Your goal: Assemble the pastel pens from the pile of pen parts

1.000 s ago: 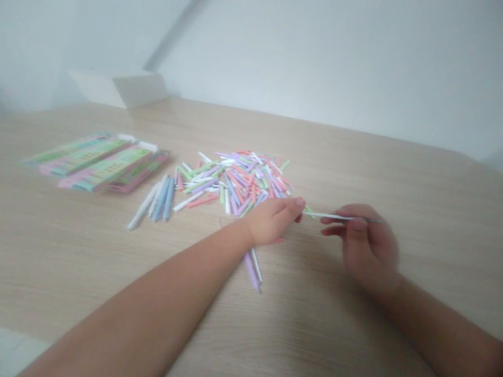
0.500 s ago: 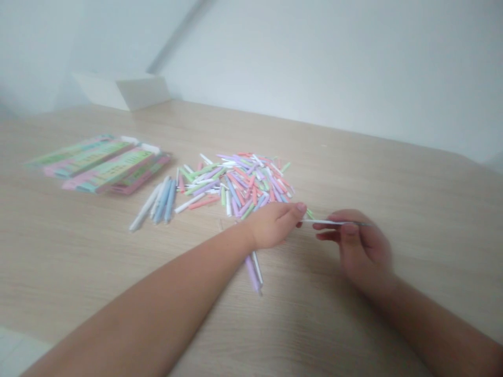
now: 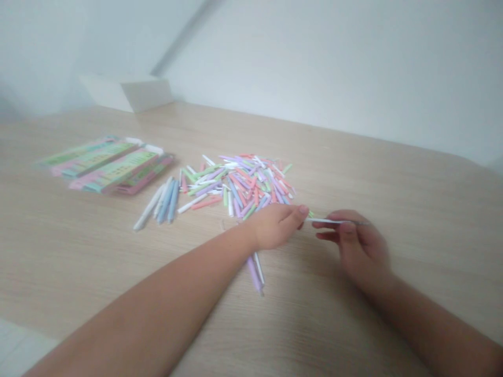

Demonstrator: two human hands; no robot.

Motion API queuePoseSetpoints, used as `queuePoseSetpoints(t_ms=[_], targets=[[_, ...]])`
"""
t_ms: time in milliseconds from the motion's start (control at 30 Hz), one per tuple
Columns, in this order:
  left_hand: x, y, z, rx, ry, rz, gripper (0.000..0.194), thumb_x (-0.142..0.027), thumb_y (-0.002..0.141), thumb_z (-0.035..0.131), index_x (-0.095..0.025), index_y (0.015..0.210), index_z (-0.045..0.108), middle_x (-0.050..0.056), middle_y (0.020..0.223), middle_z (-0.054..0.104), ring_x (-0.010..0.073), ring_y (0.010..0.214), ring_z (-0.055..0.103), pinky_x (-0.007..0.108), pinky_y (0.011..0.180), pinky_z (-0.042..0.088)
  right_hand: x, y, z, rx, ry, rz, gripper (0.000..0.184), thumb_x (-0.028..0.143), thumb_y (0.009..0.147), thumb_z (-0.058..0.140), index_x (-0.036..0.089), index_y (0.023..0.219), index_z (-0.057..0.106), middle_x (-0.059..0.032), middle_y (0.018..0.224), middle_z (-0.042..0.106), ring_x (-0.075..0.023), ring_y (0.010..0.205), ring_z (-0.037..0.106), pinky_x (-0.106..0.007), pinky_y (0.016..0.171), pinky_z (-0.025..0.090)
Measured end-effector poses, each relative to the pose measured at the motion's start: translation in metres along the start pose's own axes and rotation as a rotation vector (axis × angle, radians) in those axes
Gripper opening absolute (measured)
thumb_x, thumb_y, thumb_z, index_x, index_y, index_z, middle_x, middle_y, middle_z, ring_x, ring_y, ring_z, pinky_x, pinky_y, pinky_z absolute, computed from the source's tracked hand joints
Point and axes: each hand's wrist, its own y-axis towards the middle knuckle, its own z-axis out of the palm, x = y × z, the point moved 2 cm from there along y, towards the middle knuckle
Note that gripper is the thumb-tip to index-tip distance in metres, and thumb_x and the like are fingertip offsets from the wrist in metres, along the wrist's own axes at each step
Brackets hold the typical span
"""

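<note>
A thin white pen-like stick (image 3: 325, 221) lies level between my two hands, over the table. My left hand (image 3: 275, 225) is closed, its thumb and fingers pinched at the stick's left end. At the other end, my right hand (image 3: 359, 246) grips it between thumb and fingers, with the lower fingers curled loosely. Behind my left hand spreads a heap of pastel pen-like pieces (image 3: 251, 180) in purple, orange, green, blue and white. A purple stick (image 3: 254, 273) and a white one (image 3: 259, 268) stick out from under my left wrist. Blur hides the finer detail.
Several pastel printed packs (image 3: 113, 166) lie side by side at the left. Between them and the heap sits a small row of white and blue pen-like sticks (image 3: 167, 200). A white box-like object (image 3: 145, 94) stands by the wall at the back of the wooden table (image 3: 353, 173).
The view has shifted slightly, so the table's contents appear a little further right. Both hands keep their hold on the white stick, with barely any movement.
</note>
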Motion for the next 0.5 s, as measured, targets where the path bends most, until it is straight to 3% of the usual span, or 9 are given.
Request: queuePoseSetpoints(t_ms=[167,367,433,500], targets=[[-0.004,0.000,0.002,0.044,0.036,0.023,0.072,-0.066,0.103,0.012,-0.018,0.087,0.063,0.003,0.070,0.062,0.0179,0.072,0.060,0.030,0.067,0.040,0.003,0.004,0.004,0.210,-0.161,-0.104,0.028,0.032,0.105,0.051,0.032,0.126,0.069,-0.0074,0.117,0.065,-0.0206,0.098,0.070,-0.036,0.074,0.066],[-0.007,0.001,0.000,0.054,0.009,-0.052,0.071,-0.076,0.097,0.026,-0.019,0.081,0.063,0.001,0.064,0.058,0.0166,0.067,0.055,0.028,0.065,0.039,-0.004,0.009,0.004,0.209,-0.296,-0.086,0.033,0.038,0.102,0.058,0.031,0.134,0.063,-0.0080,0.118,0.065,-0.0198,0.095,0.069,-0.033,0.072,0.063],[-0.004,0.003,0.000,-0.008,-0.085,-0.074,0.071,-0.078,0.096,0.025,-0.019,0.078,0.062,0.000,0.064,0.055,0.0161,0.066,0.053,0.029,0.066,0.040,-0.011,0.012,0.004,0.197,-0.351,-0.075,0.042,0.040,0.098,0.064,0.030,0.139,0.058,-0.0085,0.118,0.064,-0.0212,0.097,0.068,-0.035,0.074,0.062],[0.002,0.008,0.000,-0.083,-0.194,-0.084,0.073,-0.078,0.096,0.020,-0.019,0.071,0.056,0.000,0.063,0.052,0.0158,0.065,0.051,0.030,0.067,0.041,-0.017,0.016,0.006,0.208,-0.458,-0.101,0.038,0.038,0.097,0.064,0.029,0.134,0.061,-0.0090,0.116,0.064,-0.0224,0.097,0.065,-0.039,0.078,0.061]])
